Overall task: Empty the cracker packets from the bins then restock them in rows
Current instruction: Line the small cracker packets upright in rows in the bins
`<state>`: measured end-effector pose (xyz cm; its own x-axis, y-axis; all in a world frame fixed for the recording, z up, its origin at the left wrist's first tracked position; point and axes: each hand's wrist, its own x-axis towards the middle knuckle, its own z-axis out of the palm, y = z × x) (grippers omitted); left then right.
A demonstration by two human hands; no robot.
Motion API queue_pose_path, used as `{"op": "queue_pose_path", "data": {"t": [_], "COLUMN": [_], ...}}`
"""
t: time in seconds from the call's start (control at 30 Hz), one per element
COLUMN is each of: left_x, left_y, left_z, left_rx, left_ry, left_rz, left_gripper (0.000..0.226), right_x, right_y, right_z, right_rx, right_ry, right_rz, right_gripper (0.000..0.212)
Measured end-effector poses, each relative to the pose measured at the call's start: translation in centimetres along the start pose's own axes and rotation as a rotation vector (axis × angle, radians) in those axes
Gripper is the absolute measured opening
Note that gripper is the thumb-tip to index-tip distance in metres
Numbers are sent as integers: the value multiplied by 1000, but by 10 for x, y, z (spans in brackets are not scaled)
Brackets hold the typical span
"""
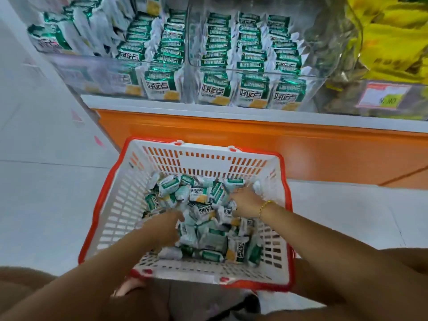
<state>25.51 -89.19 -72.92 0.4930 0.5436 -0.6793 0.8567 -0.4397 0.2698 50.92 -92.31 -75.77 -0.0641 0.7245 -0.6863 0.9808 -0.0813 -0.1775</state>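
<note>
One basket (203,162) holds a heap of small green-and-white packets (199,195). Two bins (320,54) hold more. The left hand (162,224) and right hand (245,200) dig in, but I cannot tell what the fingers hold.

One basket (203,162) holds a heap of cracker packets (209,230) (too overlapped for an exact count, well over twenty). Two hands, left hand (164,225) and right hand (245,201), are in it. Three clear bins (76,72) stand above; the middle bin (231,71) shows three packet rows.

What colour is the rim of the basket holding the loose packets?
Red; the basket rim shows best in the head view.
</note>
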Motion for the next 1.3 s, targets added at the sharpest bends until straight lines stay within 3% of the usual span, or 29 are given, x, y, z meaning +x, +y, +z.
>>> {"op": "queue_pose_path", "data": {"t": [0.17,0.27,0.33,0.4,0.53,0.73,0.77,0.87,1.03,1.2,1.3], "left_x": [17,26,37,48,57,55,54,47,14,-23,-42], "left_y": [8,11,8,6,-8,-11,-9,-8,3,16,11], "left_z": [43,54,56,54,52,42,37,14,-30,-62,-82], "left_rx": [82,243,215,149,-9,-331,-423,-767,-1234,-1480,-1467], "left_ry": [-40,-25,-6,11,1,32,29,26,80,263,321], "left_rz": [60,130,126,103,101,11,-15,-58,-104,-129,-68], "left_gripper": [59,57,58,59,58,26,18,28,12,7,28], "right_x": [18,23,28,34,46,50,49,45,37,18,-3], "right_y": [7,4,4,5,5,6,7,8,3,-9,-16], "right_z": [37,41,43,45,46,42,43,43,25,-31,-78], "right_rx": [-46,-36,-52,-70,-220,-340,-351,-340,-131,443,604], "right_ry": [-9,-34,-24,-30,-55,-96,-93,-36,101,123,219], "right_rz": [-60,-42,-35,-16,-9,-12,-4,-16,-33,-56,-186], "right_gripper": [44,55,64,65,47,45,46,45,32,75,63]}}
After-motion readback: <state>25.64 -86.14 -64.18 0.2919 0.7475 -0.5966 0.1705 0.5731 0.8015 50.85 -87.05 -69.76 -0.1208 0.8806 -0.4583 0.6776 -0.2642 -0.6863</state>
